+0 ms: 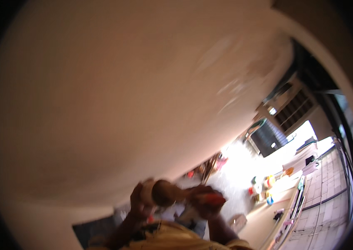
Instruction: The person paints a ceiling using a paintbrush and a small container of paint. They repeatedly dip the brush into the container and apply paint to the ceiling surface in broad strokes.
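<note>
My left hand [140, 200] grips a pale round object [147, 191] with a brown end, perhaps a small container; its exact kind is unclear. My right hand [203, 206] is closed on a red object [212, 198], possibly a tool handle, with a tan part reaching toward the round object. Both hands are low in the head view, in front of my yellow clothing [164, 235]. A large plain wall surface [122, 96], with whitish patches at its right, fills the upper left.
Below to the right lie a grey floor [236, 187], several buckets [268, 183] and a long ledge [268, 221]. Farther off stand a dark tank-like object [264, 139] and a brick wall [322, 196] with pipes. A dark sheet [89, 231] is at the lower left.
</note>
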Demonstrator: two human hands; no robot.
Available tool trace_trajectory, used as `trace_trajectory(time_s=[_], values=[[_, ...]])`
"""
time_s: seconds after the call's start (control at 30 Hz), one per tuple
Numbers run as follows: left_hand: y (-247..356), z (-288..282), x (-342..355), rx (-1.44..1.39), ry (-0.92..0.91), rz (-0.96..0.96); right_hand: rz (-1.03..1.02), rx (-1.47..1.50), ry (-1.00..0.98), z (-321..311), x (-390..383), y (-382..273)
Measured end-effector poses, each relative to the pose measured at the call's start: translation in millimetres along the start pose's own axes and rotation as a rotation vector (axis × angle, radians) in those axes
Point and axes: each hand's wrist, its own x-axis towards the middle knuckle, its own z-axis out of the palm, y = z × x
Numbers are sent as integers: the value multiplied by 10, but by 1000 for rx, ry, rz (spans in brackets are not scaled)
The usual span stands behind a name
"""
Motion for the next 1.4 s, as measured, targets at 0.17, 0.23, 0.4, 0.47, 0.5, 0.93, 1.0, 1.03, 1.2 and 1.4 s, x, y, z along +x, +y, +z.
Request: trace_trajectory(time_s=[0.17, 0.23, 0.4, 0.47, 0.5, 0.93, 1.0, 1.03, 1.2, 1.4], values=[[17, 117, 249, -29, -27, -86, 7, -213, 44, 21, 130, 67], [11, 154, 302, 25, -59, -53, -82, -317, -83, 14, 258, 9], [4, 192, 346, 51, -130, -56, -96, -303, -72, 24, 269, 95], [-23, 153, 388, 58, -144, -53, -116, -360, -27, 2, 231, 91], [-31, 139, 391, 57, -145, -54, -126, -388, -4, -3, 228, 91], [-131, 136, 381, 15, -130, -100, 135, -351, 33, -29, 96, 52], [-147, 120, 367, 14, -118, -108, 163, -333, 2, -25, 128, 20], [-146, 149, 359, 10, -112, -113, 140, -260, 28, -24, 145, 32], [-120, 165, 353, -6, -113, -143, 359, -102, 227, -80, 175, 1], [-111, 179, 378, 1, -121, -194, 379, 121, 441, -22, 71, 75]])
